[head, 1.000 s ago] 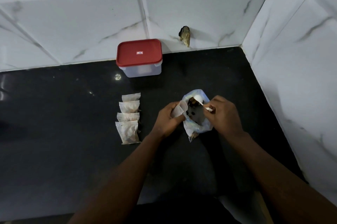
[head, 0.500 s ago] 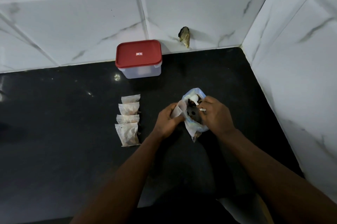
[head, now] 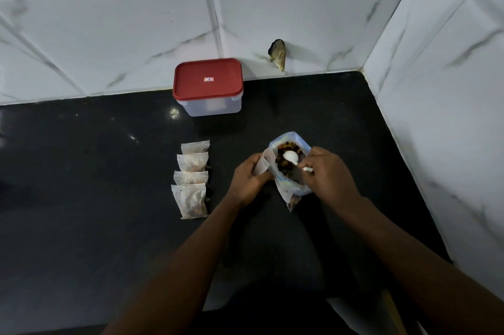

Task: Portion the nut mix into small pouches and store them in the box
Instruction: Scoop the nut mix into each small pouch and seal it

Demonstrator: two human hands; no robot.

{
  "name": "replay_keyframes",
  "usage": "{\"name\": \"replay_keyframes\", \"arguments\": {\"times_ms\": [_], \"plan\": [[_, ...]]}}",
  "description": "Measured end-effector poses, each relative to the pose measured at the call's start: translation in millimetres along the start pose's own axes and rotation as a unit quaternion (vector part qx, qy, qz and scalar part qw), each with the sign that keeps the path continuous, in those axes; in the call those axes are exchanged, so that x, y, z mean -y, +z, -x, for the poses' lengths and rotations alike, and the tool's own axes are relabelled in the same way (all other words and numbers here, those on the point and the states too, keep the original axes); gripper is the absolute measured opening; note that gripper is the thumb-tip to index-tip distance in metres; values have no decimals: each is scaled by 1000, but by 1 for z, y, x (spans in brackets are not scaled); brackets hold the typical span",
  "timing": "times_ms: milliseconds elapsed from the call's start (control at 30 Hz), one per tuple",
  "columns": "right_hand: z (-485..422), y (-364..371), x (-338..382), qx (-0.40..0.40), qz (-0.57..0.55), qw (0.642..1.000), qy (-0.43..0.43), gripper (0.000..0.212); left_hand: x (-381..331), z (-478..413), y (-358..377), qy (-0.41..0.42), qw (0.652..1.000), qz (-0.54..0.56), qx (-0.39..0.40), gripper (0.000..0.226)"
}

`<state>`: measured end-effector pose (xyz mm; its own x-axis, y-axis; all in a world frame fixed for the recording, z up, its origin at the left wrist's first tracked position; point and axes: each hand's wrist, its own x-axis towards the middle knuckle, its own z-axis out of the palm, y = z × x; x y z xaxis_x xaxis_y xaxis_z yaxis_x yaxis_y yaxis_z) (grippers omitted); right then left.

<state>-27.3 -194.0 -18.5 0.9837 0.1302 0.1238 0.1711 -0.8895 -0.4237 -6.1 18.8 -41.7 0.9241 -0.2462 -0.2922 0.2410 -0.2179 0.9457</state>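
Left fingers (head: 248,164) pinch a translucent pouch (head: 264,161) while right fingers (head: 316,156) grip a white spoon (head: 290,156) over dark nut mix (head: 289,147).

Place: we take this for a home kitchen.
Surface: a polished black stone counter (head: 95,225) (set into a corner).
Walls: white marble-look tiles (head: 122,29).
Storage: a red-lidded food box (head: 208,89).

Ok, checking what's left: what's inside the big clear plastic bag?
Visible: dark mixed nuts and a white plastic spoon gripped by the right hand; the bag's crumpled wall hides their depth.
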Motion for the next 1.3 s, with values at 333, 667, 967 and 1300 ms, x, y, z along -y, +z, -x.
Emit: {"name": "replay_keyframes", "arguments": {"times_ms": [333, 667, 967, 1300], "plan": [[-16, 17, 8, -56, -10, 998, -8, 4, -4, 2, -1, 21, 1000, -16, -5, 25], [-5, 19, 3, 44, -10, 999, 7, 14, -2, 0, -2, 17, 1000, -8, 2, 30], [-2, -1, -3, -43, -3, 999, -17, 6, 0, -1, -5, 3, 1000, -10, 13, 37], [-14, 26, -1, -2, 27, 997, 72, 14, 1, -7, -1, 22, 999, -47, 9, 51]]}}
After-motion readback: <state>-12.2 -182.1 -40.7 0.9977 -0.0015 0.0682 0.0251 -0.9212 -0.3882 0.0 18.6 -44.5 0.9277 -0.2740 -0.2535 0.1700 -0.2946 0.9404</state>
